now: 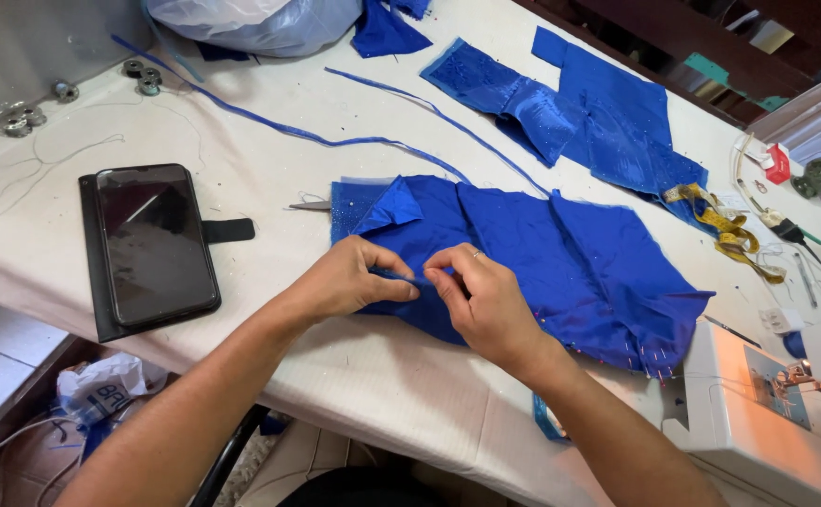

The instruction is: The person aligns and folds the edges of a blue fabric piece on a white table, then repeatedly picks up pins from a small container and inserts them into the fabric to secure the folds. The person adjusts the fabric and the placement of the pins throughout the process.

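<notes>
Both hands pinching a fold of blue fabric (560, 253) on the white surface (269, 178): left hand (349, 280) and right hand (481, 296) fingertips meeting, right of the phone (155, 241), left of the sewing machine (767, 413).

The cloth (542, 253) under both hands is a deep royal blue, plain, with a paler speckled blue patch at its corner just beyond the left hand (349, 280). Further beyond the right hand (485, 300) lie more blue pieces (607, 122), one dotted with tiny light specks. The bench (269, 188) is off-white. Left of the left hand, the phone (155, 241) is glossy black in a black case. The tape measure (734, 230) far right is yellow-gold.
</notes>
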